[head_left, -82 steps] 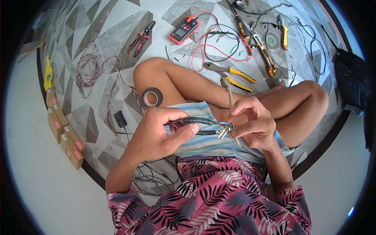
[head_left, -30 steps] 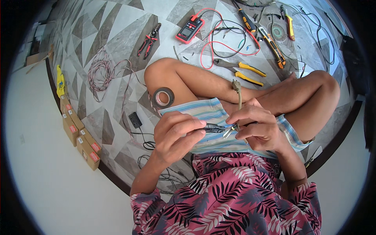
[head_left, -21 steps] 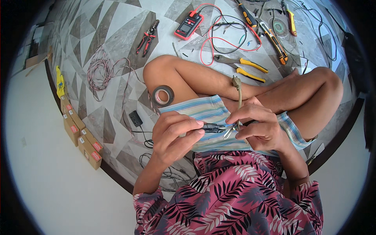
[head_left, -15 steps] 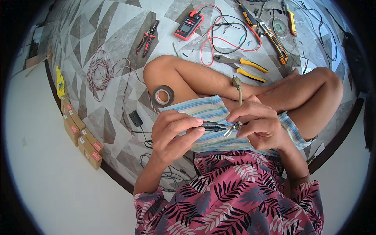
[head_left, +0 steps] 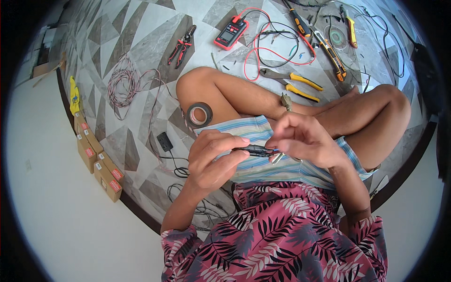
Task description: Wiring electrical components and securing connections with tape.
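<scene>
Between the thumb and fingers of my left hand (head_left: pixel 211 157) is a pair of black-taped wires (head_left: pixel 256 150), held level above my lap. My right hand (head_left: pixel 307 141) pinches at their right end, where thin blue and pale strands stick out; its fingertips are slightly blurred. A beige cable with a plug (head_left: pixel 286 101) rises from behind the right hand, the plug lying by my shin. On my left thigh rests a roll of black tape (head_left: pixel 208 114). To the left, a small black socket (head_left: pixel 164 141) lies on the floor with its cord.
Beyond my legs lie red-handled pliers (head_left: pixel 181 49), a red-black meter (head_left: pixel 230 34) with leads, yellow-handled cutters (head_left: pixel 303 82), a utility knife (head_left: pixel 331 54) and a screwdriver (head_left: pixel 299 23). Coiled wire (head_left: pixel 123 87) sits left. Several cardboard boxes (head_left: pixel 108 181) line the left wall.
My right hand has shifted up and turned, its thumb now stretched along the wire ends and hiding more of the beige cable. My left hand keeps its hold, slightly further right.
</scene>
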Motion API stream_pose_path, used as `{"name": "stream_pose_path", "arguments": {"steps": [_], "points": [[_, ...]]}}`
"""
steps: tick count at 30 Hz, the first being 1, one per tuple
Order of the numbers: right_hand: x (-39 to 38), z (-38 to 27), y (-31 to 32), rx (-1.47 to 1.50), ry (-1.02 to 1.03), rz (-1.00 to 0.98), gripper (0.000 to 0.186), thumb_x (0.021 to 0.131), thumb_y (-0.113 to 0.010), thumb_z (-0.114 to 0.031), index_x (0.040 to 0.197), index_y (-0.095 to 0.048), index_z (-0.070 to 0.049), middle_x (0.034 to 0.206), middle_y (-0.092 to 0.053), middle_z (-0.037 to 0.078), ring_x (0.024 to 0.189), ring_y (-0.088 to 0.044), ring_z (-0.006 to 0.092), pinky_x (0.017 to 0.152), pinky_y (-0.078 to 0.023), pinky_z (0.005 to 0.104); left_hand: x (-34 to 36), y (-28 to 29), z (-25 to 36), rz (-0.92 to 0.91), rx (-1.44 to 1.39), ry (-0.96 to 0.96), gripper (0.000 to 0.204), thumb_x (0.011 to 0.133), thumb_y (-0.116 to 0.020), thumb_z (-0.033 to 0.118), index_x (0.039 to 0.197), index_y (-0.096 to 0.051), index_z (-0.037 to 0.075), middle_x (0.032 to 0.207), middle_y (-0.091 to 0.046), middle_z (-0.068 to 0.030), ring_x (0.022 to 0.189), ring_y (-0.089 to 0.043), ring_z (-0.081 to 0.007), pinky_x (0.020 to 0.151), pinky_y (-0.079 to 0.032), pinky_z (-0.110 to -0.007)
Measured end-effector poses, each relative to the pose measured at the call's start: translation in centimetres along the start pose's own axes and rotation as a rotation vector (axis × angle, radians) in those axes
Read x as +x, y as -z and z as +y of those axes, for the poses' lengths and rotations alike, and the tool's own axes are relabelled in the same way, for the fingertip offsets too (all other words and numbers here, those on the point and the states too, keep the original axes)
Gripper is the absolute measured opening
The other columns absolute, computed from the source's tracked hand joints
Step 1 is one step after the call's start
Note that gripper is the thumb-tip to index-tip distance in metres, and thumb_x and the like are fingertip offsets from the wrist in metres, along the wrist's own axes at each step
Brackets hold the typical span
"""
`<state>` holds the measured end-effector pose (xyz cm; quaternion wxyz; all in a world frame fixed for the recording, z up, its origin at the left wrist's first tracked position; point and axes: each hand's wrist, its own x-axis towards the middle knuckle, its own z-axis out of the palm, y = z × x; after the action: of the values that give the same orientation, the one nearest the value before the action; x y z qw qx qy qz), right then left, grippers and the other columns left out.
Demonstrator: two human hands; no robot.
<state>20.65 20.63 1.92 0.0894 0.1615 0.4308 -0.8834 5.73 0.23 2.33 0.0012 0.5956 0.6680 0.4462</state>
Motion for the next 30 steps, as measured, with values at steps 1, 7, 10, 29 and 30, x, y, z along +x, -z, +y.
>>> {"name": "stream_pose_path", "arguments": {"steps": [1,7,10,29,30], "points": [[0.5,-0.4,0.0,-0.129,-0.042,-0.048,0.016,0.097,-0.061,-0.011,0.096,-0.068,0.003,0.106,-0.07,0.014,0.096,-0.065,0.0157,0.083,-0.052,0.0288,0.1,0.1,0.1,0.003,0.005,0.001,0.027,0.062,-0.074,-0.006,0.087,-0.07,0.005,0.102,-0.07,-0.0059,0.084,-0.066,-0.0222,0.069,-0.049,-0.035],[2.4,-0.3,-0.8,-0.394,-0.105,-0.103,0.012,0.092,-0.067,-0.001,0.102,-0.067,0.005,0.09,-0.068,0.004,0.083,-0.062,0.0076,0.071,-0.051,0.0218,-0.6,-0.7,1.9,0.145,0.249,0.164,0.03,0.066,-0.079,-0.004,0.091,-0.07,0.008,0.087,-0.059,-0.0035,0.078,-0.054,-0.018,0.074,-0.045,-0.034],[2.3,0.5,-1.2,-0.38,-0.065,-0.034,0.011,0.092,-0.067,-0.001,0.101,-0.067,0.006,0.087,-0.067,0.002,0.082,-0.061,0.0067,0.07,-0.05,0.0214,-5.1,-2.2,4.4,0.337,-0.23,0.643,0.033,0.074,-0.079,-0.003,0.104,-0.067,0.004,0.091,-0.057,-0.0044,0.083,-0.052,-0.0128,0.074,-0.042,-0.027],[2.0,3.1,-1.6,-0.207,-0.124,0.015,0.02,0.101,-0.06,-0.018,0.106,-0.066,0.0,0.087,-0.064,-0.002,0.076,-0.05,0.0033,0.065,-0.04,0.0207,-2.3,-4.2,4.3,0.545,-0.98,0.954,0.015,0.089,-0.069,-0.003,0.101,-0.061,-0.009,0.095,-0.068,-0.0152,0.081,-0.067,-0.0184,0.075,-0.059,-0.035],[2.1,3.3,-1.5,-0.166,-0.095,0.007,0.02,0.101,-0.06,-0.019,0.106,-0.066,0.0,0.086,-0.062,-0.003,0.075,-0.048,0.0025,0.063,-0.039,0.0202,-2.3,-4.3,4.4,0.54,-0.97,0.978,0.016,0.088,-0.07,-0.003,0.1,-0.061,-0.009,0.095,-0.068,-0.0144,0.081,-0.066,-0.017,0.074,-0.059,-0.034]]}}
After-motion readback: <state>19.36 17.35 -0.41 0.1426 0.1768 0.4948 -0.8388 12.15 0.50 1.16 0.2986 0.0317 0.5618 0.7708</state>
